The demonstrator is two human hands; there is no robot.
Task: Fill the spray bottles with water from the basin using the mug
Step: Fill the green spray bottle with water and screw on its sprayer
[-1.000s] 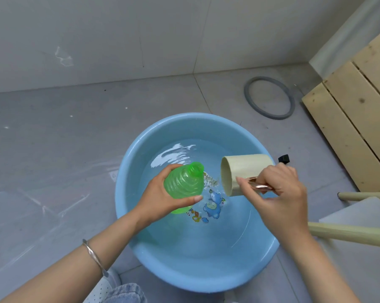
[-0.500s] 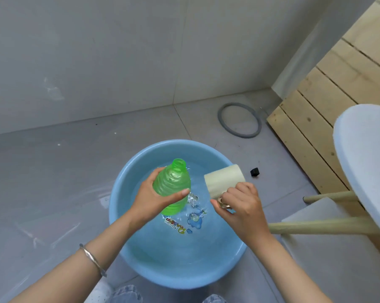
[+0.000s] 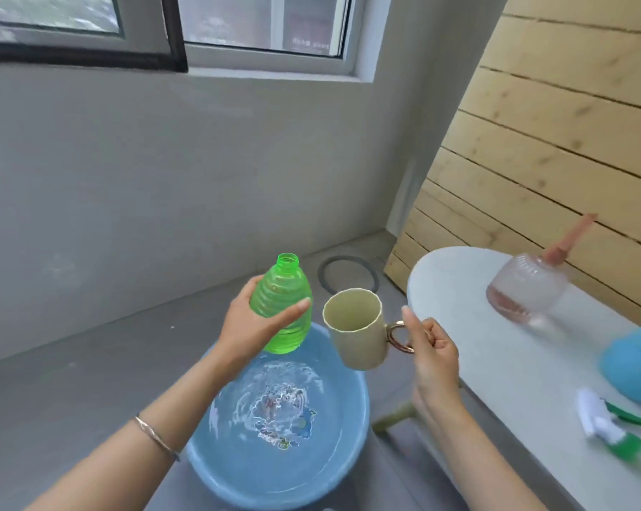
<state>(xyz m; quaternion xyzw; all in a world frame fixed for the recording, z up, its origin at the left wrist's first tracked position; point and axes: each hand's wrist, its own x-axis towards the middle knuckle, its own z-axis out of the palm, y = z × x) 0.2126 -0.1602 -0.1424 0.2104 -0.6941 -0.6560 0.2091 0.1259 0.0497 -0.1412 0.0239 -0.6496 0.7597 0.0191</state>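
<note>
Raised above basin (image 3: 245,473) since earlier, mid-frame: green bottle (image 3: 282,289) gripped in left hand (image 3: 252,326), mug (image 3: 359,337) pinched by right hand (image 3: 431,348); risks spilling if tilted.

Left forearm in from 7 o'clock, bare, thin bangle (image 3: 156,438) on wrist. Left hand (image 3: 254,328) raised mid-frame, fingers behind green bottle (image 3: 287,289), thumb across its front. Right forearm in from 5 o'clock. Right hand (image 3: 431,350) sits at 3 o'clock of left one, fingers curled on handle of mug (image 3: 355,337), thumb poking up toward 12. Hands close, not touching.
</note>
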